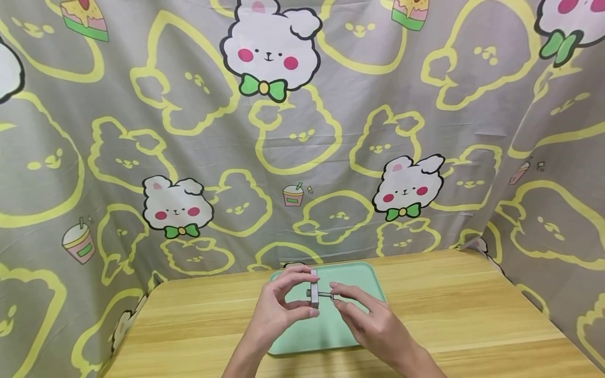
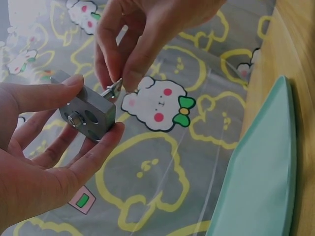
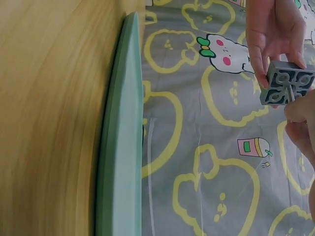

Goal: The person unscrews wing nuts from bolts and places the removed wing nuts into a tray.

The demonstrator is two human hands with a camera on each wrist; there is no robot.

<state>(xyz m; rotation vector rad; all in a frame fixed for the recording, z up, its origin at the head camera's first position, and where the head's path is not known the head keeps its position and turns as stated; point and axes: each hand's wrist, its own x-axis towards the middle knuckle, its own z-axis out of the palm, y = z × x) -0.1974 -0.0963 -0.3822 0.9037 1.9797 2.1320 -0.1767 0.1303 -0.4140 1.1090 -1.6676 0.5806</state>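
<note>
My left hand [image 1: 276, 304] grips a small grey square block [image 1: 314, 299] by its edges, thumb on one side and fingers on the other. A thin metal rod [image 1: 325, 294] extends from the block's right side. Its far end is pinched between the thumb and fingertips of my right hand [image 1: 371, 316]. In the left wrist view, the block's near face has round holes, and a metal fastener end [image 2: 75, 119] sits in one of them. Seen from the right wrist, the opposite face [image 3: 283, 81] is ribbed with rings. Both hands hold these parts raised above the tray.
A mint-green tray [image 1: 326, 333] lies on the wooden table [image 1: 203, 320] beneath my hands. Grey cloth [image 1: 283, 152] printed with yellow outlines and white rabbits hangs behind the table and along both sides.
</note>
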